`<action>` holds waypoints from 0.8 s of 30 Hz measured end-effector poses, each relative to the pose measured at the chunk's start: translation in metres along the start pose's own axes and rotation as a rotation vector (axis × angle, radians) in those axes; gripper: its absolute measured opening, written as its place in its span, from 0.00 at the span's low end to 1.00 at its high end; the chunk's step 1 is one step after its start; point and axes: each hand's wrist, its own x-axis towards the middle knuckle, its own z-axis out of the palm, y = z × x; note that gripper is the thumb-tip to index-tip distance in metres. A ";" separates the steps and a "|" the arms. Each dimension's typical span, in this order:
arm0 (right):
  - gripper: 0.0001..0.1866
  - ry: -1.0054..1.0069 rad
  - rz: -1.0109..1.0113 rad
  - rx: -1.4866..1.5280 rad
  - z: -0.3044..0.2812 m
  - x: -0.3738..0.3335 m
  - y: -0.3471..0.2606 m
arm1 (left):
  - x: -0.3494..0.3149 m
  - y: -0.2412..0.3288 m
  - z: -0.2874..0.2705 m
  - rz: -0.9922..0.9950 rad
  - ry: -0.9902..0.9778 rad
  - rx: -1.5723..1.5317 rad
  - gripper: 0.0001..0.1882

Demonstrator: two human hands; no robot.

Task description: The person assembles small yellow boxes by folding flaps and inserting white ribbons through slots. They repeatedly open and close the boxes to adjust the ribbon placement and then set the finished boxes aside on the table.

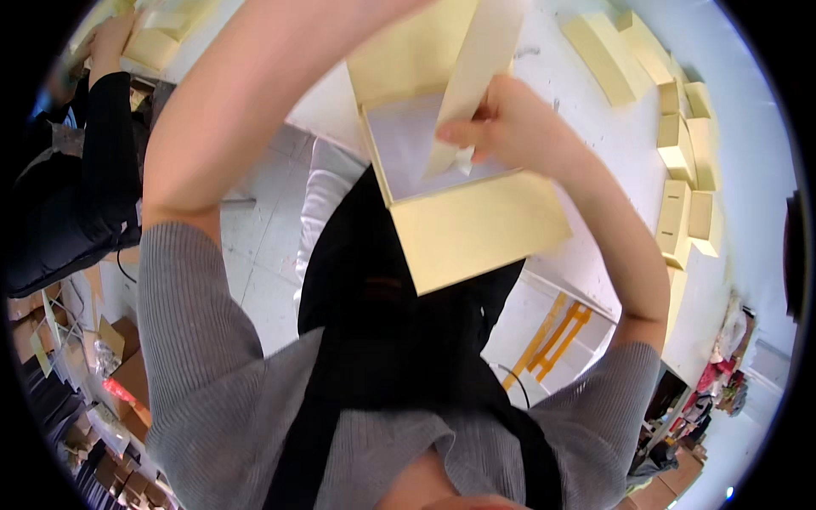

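Note:
A cream cardboard box [480,234] with a pale lining stands at the near edge of the white table, one wide flap folded out toward me. My right hand [514,123] pinches the edge of a long cream cardboard panel [478,64] that slants down into the box. Some small whitish thing shows under my fingers, too blurred to name. Behind the panel rises another cream wall [408,59] of the box. My left forearm [255,85] reaches across the top of the picture, and its hand lies beyond the upper edge.
Several cream boxes [680,144] line the right side of the white table [586,140]. At the far left another person's hand [110,42] is near more cream cardboard. An orange-yellow wooden frame [561,340] stands under the table. Cardboard pieces clutter the lower left.

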 end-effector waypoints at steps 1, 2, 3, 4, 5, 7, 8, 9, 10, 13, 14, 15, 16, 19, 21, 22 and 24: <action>0.11 -0.001 0.064 0.028 -0.008 0.006 0.000 | 0.011 -0.004 -0.008 0.034 -0.029 0.027 0.09; 0.11 0.006 0.065 0.121 -0.008 0.007 0.002 | 0.013 -0.012 -0.016 0.062 -0.049 0.073 0.09; 0.11 0.018 0.075 0.212 -0.008 0.007 0.007 | 0.005 -0.019 -0.025 0.134 -0.069 0.250 0.09; 0.11 0.028 0.082 0.304 -0.010 0.008 0.011 | -0.009 -0.022 -0.037 0.250 -0.072 0.651 0.09; 0.11 0.062 0.110 0.322 -0.012 0.005 0.013 | -0.030 -0.027 -0.055 0.346 -0.070 1.045 0.09; 0.11 0.175 0.197 0.361 -0.018 -0.002 0.017 | -0.069 -0.031 -0.066 0.488 -0.165 1.417 0.06; 0.10 0.150 0.228 0.327 -0.019 -0.001 0.010 | -0.097 -0.015 -0.062 0.516 -0.228 1.449 0.07; 0.10 0.116 0.258 0.295 -0.020 -0.001 0.005 | -0.125 -0.006 -0.066 0.233 -0.363 1.307 0.11; 0.09 0.090 0.294 0.258 -0.018 -0.002 0.002 | -0.148 -0.005 -0.069 -0.035 -0.485 1.134 0.14; 0.08 0.138 0.229 0.269 -0.004 0.000 0.008 | -0.198 -0.034 -0.055 -0.019 -0.425 1.076 0.21; 0.08 0.133 0.185 0.308 -0.004 -0.002 0.006 | -0.208 -0.051 -0.046 0.051 -0.344 1.086 0.21; 0.07 0.124 0.141 0.348 -0.005 -0.005 0.004 | -0.213 -0.060 -0.038 0.117 -0.261 1.095 0.21; 0.07 0.114 0.102 0.385 -0.005 -0.009 0.002 | -0.211 -0.058 -0.033 0.049 -0.194 1.030 0.22; 0.07 0.093 0.023 0.446 -0.008 -0.012 -0.003 | -0.200 -0.052 -0.026 -0.083 -0.132 0.857 0.22; 0.08 0.085 -0.010 0.469 -0.007 -0.013 -0.009 | -0.196 -0.057 -0.026 -0.093 -0.262 0.763 0.22; 0.08 0.086 -0.021 0.485 -0.005 -0.013 -0.010 | -0.195 -0.059 -0.026 -0.070 -0.269 0.778 0.21; 0.09 0.113 -0.053 0.431 0.002 -0.012 -0.005 | -0.194 -0.064 -0.025 -0.025 -0.283 0.806 0.20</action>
